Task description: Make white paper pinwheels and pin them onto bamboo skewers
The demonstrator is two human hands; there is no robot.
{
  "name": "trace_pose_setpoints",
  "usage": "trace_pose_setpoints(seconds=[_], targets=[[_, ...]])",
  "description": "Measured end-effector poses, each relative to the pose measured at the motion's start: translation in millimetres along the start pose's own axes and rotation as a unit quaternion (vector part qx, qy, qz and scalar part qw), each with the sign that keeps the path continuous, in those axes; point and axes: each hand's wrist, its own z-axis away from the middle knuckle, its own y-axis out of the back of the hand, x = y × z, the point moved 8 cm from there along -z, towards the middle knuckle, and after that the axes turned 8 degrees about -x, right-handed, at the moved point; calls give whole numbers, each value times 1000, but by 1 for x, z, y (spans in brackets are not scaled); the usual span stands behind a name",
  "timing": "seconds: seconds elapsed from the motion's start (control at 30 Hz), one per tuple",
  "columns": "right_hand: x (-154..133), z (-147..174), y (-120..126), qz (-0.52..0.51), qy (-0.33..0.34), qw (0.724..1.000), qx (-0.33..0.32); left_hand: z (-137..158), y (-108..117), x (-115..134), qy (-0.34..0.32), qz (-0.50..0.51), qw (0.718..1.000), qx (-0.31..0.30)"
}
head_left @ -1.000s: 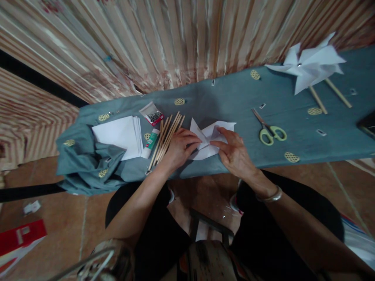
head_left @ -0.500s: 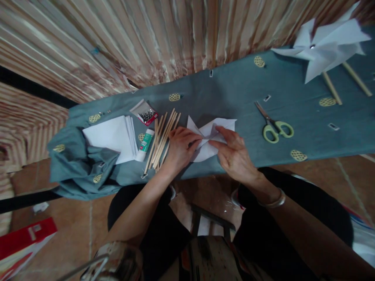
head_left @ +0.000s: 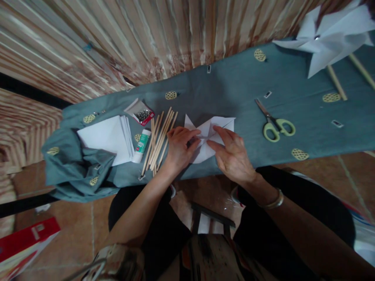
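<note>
Folded paper [head_left: 203, 151] lies lengthwise eight to two o'clock, between left hand [head_left: 179, 148] at nine, fingertips nearly meeting, grip unclear, and right hand [head_left: 235, 157] at four, equally near, parted fingers touching it

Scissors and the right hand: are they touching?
Apart. The head view shows tablecloth between the scissors and the right hand.

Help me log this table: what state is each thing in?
Middle paper: creased, partly folded
Scissors: closed or nearly so
Glue stick: on its side
Pin box: open, pins showing
Wooden sticks: loose, bunched together
Paper stack: partly covered
Pinwheel: blades pinned at centre
Tablecloth: rumpled at left end
</note>
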Motion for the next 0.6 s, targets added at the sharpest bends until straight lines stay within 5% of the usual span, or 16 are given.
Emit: trace_pose_setpoints(seconds=[0.6], targets=[[-7, 0, 2, 12, 33, 999, 27, -3, -7, 2, 20, -43, 999, -6]])
